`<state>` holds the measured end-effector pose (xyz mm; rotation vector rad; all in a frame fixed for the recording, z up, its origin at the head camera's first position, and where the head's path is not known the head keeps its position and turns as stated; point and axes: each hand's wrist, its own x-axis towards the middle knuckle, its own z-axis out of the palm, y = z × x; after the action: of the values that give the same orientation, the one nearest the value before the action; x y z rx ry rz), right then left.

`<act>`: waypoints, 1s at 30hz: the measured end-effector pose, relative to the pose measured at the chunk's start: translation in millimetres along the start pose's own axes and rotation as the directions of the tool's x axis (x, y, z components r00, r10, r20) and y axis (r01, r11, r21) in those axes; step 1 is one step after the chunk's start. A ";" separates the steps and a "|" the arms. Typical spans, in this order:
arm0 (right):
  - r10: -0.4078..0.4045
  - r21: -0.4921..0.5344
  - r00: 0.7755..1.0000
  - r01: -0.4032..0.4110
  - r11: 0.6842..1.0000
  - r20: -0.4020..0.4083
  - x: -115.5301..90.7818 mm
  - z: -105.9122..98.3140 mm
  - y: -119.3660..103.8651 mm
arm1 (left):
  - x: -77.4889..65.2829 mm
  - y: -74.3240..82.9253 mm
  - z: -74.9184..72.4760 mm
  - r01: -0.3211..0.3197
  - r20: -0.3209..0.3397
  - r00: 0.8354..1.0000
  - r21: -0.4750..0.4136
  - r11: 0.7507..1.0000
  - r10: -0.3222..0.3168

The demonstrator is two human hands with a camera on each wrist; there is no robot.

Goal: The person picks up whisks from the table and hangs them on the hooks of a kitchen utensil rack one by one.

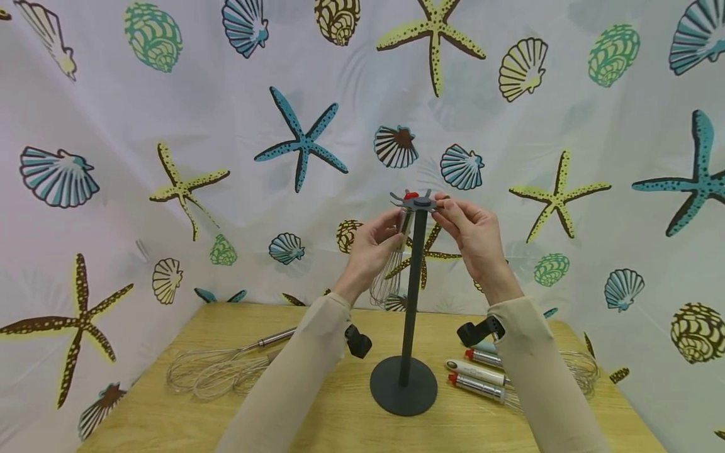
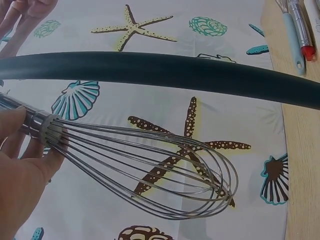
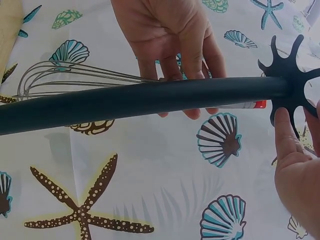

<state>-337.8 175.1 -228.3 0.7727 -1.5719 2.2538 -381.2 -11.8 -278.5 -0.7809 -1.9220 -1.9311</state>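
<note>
A dark stand (image 1: 415, 296) with a round base rises from the table, topped by a ring of curved hooks (image 3: 287, 70). My left hand (image 1: 370, 248) holds a whisk (image 2: 40, 122) by its metal handle, just left of the pole. The whisk's wire loops hang downward, and its red end (image 1: 410, 196) is up among the hooks. On the other side, my right hand (image 1: 476, 236) pinches the edge of the hook ring between thumb and fingers. In the right wrist view the pole hides part of the whisk and the left fingers.
Several whisks (image 1: 269, 340) lie on the wooden table (image 1: 340, 421) to the left, partly behind the left sleeve. Right of the base are more whisks, including a cream-handled one (image 1: 476, 372) and metal ones with red ends (image 1: 478, 386). A patterned curtain (image 1: 340, 75) hangs behind.
</note>
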 end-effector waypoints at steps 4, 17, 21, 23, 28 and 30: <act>0.007 0.004 1.000 -0.007 1.000 0.007 -0.1 -0.7 -0.5 | -1.4 -0.1 0.1 0.005 0.029 1.000 0.008 1.000 -0.006; 0.009 0.003 0.999 -0.009 1.000 0.041 1.1 -1.0 2.4 | -4.1 -0.4 -2.3 0.006 0.046 0.999 0.013 1.000 -0.007; 0.022 0.010 0.999 -0.022 1.000 0.047 2.1 0.4 2.0 | -4.8 0.4 -3.9 0.003 0.043 0.999 0.006 1.000 -0.003; 0.024 0.005 0.999 -0.024 1.000 0.043 2.4 0.6 2.3 | -5.2 1.2 -4.4 0.001 0.049 0.999 -0.002 1.000 0.000; 0.017 -0.044 0.999 -0.015 0.999 0.051 1.6 -1.0 3.0 | -7.5 2.4 -5.6 0.014 0.061 0.998 -0.019 1.000 -0.013; 0.011 -0.072 0.998 -0.007 0.997 0.058 1.3 -2.0 3.2 | -8.4 2.2 -6.3 0.019 0.060 0.998 -0.026 0.999 -0.017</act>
<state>-341.1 175.6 -230.5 0.8204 -1.6759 2.1862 -374.2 -19.5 -281.3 -0.8409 -1.9479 -1.9695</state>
